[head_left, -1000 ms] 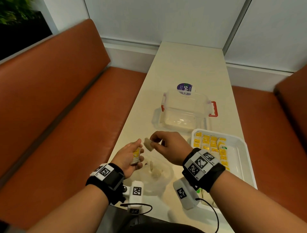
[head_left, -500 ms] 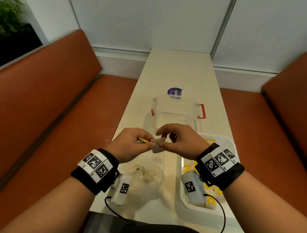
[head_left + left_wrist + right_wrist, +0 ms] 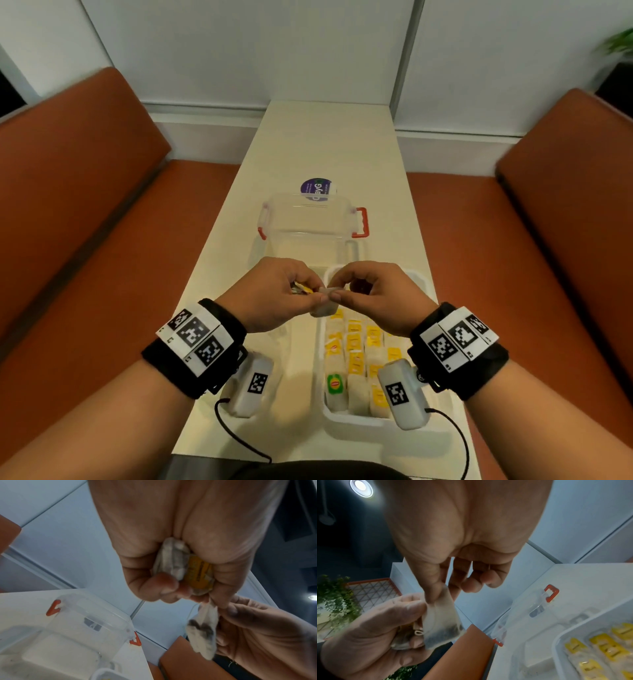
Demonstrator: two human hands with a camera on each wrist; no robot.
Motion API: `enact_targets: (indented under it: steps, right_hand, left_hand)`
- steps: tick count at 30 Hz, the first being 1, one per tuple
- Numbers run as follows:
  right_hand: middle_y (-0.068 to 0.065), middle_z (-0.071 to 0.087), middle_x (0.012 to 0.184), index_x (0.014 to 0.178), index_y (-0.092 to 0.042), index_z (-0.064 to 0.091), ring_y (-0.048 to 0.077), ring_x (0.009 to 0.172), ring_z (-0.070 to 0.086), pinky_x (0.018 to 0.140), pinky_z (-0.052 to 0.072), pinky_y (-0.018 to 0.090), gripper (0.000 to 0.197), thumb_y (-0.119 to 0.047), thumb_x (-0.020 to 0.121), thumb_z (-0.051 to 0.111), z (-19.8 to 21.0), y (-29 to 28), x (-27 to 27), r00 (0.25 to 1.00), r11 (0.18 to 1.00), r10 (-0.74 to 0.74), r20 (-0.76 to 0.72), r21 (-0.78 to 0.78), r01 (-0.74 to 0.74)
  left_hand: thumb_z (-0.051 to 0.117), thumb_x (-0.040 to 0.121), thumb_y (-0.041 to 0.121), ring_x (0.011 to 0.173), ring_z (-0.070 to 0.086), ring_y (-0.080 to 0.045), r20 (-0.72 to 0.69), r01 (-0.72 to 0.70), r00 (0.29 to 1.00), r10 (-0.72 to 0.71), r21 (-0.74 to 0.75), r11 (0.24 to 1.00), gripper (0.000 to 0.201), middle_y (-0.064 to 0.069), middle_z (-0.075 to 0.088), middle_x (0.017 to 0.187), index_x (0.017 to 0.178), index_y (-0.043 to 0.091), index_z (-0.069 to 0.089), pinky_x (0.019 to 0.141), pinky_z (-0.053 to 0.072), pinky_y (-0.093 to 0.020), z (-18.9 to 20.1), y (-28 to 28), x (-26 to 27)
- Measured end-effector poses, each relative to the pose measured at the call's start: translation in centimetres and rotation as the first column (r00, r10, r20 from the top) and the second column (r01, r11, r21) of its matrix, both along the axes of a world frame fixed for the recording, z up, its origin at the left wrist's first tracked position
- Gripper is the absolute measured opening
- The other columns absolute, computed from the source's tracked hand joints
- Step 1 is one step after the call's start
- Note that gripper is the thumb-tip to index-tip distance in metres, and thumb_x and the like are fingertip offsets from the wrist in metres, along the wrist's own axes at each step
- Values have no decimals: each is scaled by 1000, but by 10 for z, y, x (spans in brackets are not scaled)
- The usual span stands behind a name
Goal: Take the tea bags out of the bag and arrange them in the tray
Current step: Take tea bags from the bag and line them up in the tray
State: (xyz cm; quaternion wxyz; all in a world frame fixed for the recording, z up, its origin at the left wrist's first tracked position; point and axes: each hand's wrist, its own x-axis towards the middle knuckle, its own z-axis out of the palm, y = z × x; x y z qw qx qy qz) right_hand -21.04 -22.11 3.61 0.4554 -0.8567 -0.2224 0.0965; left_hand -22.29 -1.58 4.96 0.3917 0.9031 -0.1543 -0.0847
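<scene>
My left hand (image 3: 308,295) grips a small clump of tea bags with a yellow tag (image 3: 190,566) in its curled fingers. My right hand (image 3: 339,291) pinches the top of one loose tea bag (image 3: 441,622) between thumb and forefinger. That bag hangs between both hands (image 3: 324,310), and the left thumb and forefinger touch its top too. Both hands hover over the far left corner of the white tray (image 3: 342,417). The tray holds rows of tea bags with yellow tags (image 3: 354,342). The plastic bag does not show clearly.
A clear plastic box with red latches (image 3: 310,219) stands just beyond the tray, with a purple sticker (image 3: 317,188) on the table behind it. Orange benches (image 3: 102,240) flank the narrow white table (image 3: 325,137) on both sides.
One second ago the hands were apart over the plastic bag. They have come together on the one tea bag and moved right, over the tray's far left corner.
</scene>
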Motion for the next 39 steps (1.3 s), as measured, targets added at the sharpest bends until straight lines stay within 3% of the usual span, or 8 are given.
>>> enact_targets:
  steps: [6, 10, 12, 14, 20, 25, 31, 39]
  right_hand:
    - [-19, 59, 73, 87, -29, 64, -6, 67, 53, 60, 39, 7, 2, -28, 89, 65, -14, -49, -2, 995, 958, 71, -71, -272, -88]
    - [-14, 61, 83, 102, -24, 67, -2, 69, 51, 56, 34, 4, 12, -27, 92, 60, -48, -75, -9, 987, 874, 47, -151, -473, -114]
    - [-8, 67, 94, 109, -24, 67, 3, 78, 55, 59, 33, 4, 18, -26, 93, 58, -66, -84, -14, 977, 825, 48, -208, -543, -156]
    - [-4, 69, 102, 111, -24, 67, 8, 86, 58, 67, 39, 12, 20, -26, 94, 57, -79, -89, -19, 965, 787, 41, -260, -587, -191]
    - [3, 65, 116, 115, -19, 62, 20, 104, 59, 82, 43, 25, 24, -23, 95, 51, -110, -91, -29, 929, 675, 17, -370, -681, -283]
    - [6, 62, 119, 118, -16, 59, 24, 108, 58, 77, 38, 23, 26, -16, 95, 46, -128, -84, -30, 898, 611, 10, -440, -708, -354]
    - [6, 61, 123, 121, -16, 60, 24, 113, 55, 89, 42, 26, 30, -13, 94, 47, -141, -80, -26, 907, 580, -13, -421, -742, -336]
    - [9, 61, 116, 109, -13, 61, 25, 100, 58, 79, 42, 25, 23, -9, 91, 47, -150, -80, -22, 923, 595, -107, -370, -768, -238]
  left_hand:
    - [76, 81, 31, 75, 62, 5, -156, -7, 988, 9, 11, 1000, 5, 14, 69, 80, 82, 26, 75, 66, 44, -8, -33, -39, -5]
    - [73, 82, 40, 85, 59, 1, -309, 71, 951, -4, 209, 975, 14, 12, 70, 95, 88, 28, 76, 79, 45, -18, -83, -56, -7]
    - [71, 83, 41, 90, 59, -5, -367, 135, 930, -21, 289, 948, 18, 8, 69, 100, 93, 26, 76, 81, 47, -22, -105, -63, -11]
    - [69, 84, 42, 90, 58, -7, -407, 177, 913, -26, 336, 925, 21, 6, 69, 101, 94, 26, 75, 81, 48, -24, -120, -67, -15]
    - [68, 84, 44, 89, 58, -9, -428, 165, 904, -6, 337, 927, 19, 8, 66, 95, 92, 28, 74, 77, 46, -23, -136, -64, -16]
    - [69, 83, 44, 91, 58, -8, -410, 162, 912, -9, 340, 926, 19, 10, 63, 93, 93, 28, 74, 78, 46, -24, -137, -63, -12]
    - [68, 84, 43, 90, 57, -8, -400, 149, 916, -9, 321, 935, 21, 9, 64, 95, 95, 26, 74, 78, 46, -23, -135, -61, -12]
    - [70, 82, 42, 91, 59, -10, -405, 123, 914, 1, 280, 952, 19, 7, 65, 96, 89, 24, 71, 78, 49, -25, -134, -59, -13]
